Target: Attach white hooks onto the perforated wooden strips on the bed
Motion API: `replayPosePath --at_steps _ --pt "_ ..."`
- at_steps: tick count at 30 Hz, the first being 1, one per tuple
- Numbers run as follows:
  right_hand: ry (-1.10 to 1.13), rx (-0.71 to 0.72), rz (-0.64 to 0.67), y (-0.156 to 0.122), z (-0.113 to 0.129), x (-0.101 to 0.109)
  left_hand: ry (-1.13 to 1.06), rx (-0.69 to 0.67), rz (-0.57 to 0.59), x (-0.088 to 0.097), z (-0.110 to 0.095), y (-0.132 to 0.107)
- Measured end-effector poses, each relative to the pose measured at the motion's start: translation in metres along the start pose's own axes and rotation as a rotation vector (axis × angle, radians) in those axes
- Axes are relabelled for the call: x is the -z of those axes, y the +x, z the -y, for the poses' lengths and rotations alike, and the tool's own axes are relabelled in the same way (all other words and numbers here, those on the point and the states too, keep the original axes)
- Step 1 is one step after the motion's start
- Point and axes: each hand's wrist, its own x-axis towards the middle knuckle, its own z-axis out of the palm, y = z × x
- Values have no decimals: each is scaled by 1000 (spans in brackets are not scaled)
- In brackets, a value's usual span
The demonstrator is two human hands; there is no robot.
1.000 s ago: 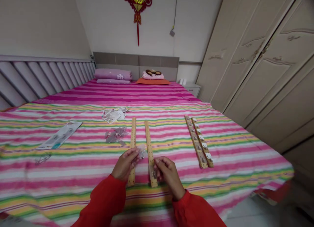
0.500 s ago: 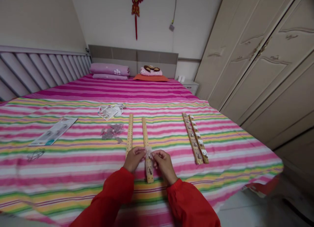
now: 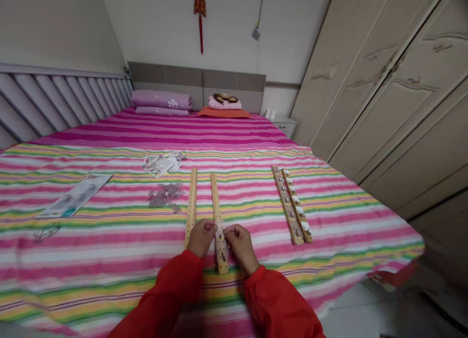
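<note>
A wooden strip with holes (image 3: 215, 196) lies lengthwise in front of me. Over its near part my left hand (image 3: 202, 237) and my right hand (image 3: 241, 245) pinch opposite edges of a clear adhesive hook (image 3: 220, 231), one from each side. The hook's pad is against the strip or just above it; I cannot tell which. Nearer me, a second clear hook (image 3: 223, 254) sits on the same strip. Just left, another perforated wooden strip (image 3: 191, 196) lies parallel, its near end close to my left hand.
Two strips bearing hooks, one with clear pads (image 3: 287, 206) and one with white pads (image 3: 298, 206), lie to the right. On the left are a pile of clear hooks (image 3: 164, 195), packets (image 3: 164, 163), a long package (image 3: 76, 195) and thin wire pieces (image 3: 47, 231).
Both hands have stayed at the strip, and the clear hook between them now looks flatter and more squarely over the wood. The whole view has shifted slightly.
</note>
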Motion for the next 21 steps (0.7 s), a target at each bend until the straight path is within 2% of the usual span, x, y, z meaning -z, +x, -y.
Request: replayPosePath --at_steps 11,21 --pt "-51 16 -17 4 -11 0 -5 78 5 -2 0 0" --pt "-120 84 -30 8 -20 1 -25 127 -51 -8 7 2"
